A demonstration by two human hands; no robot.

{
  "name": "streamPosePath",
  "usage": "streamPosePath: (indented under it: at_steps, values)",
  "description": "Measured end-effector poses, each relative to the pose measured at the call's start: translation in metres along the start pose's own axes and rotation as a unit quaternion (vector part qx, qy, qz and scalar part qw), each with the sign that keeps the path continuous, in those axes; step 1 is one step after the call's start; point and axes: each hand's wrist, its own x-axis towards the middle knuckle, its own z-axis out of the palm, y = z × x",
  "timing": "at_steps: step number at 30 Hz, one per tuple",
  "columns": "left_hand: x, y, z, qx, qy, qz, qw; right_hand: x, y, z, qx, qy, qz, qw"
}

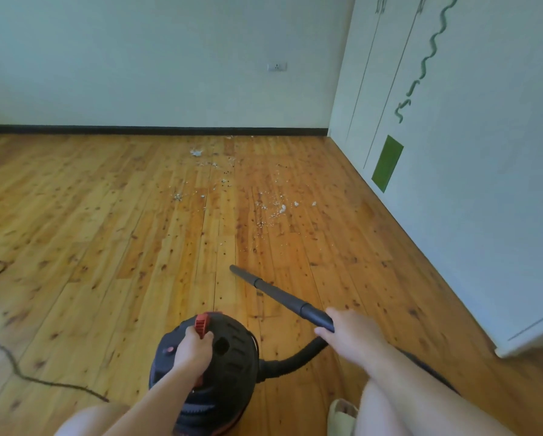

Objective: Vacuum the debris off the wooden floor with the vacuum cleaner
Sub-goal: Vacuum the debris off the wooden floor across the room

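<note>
A black canister vacuum cleaner [229, 360] stands on the wooden floor [90, 215] at the bottom centre. My left hand [194, 349] grips its red handle on top. My right hand [350, 335] holds the black wand [279, 294] at its rear end; the nozzle tip points up-left and hovers low over the floor. A black hose [298, 357] curves from the canister to the wand. White and dark debris [273, 209] lies scattered farther ahead, reaching toward the baseboard, well beyond the nozzle.
A white wardrobe [452, 184] with a green panel lines the right side. A white wall with a socket [277, 67] and dark baseboard closes the far end. A black cord [27, 377] trails over the floor at left. My knees and a slipper [342, 413] show at the bottom.
</note>
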Motion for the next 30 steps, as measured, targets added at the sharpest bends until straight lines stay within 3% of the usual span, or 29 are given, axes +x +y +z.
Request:
streamPosePath:
  at_steps: [12,20,30]
  values:
    - [-0.023,0.001,0.007,0.064,0.001,-0.036,0.997,0.012,0.044,-0.045,-0.078,0.010,-0.031,0.996]
    - [-0.012,-0.009,0.024,-0.043,0.041,-0.075,0.995,-0.015,0.063,-0.035,-0.050,0.032,0.035,0.998]
    - [-0.019,0.016,0.060,0.019,0.172,-0.053,0.983,-0.017,0.092,0.013,-0.004,0.053,0.117,0.992]
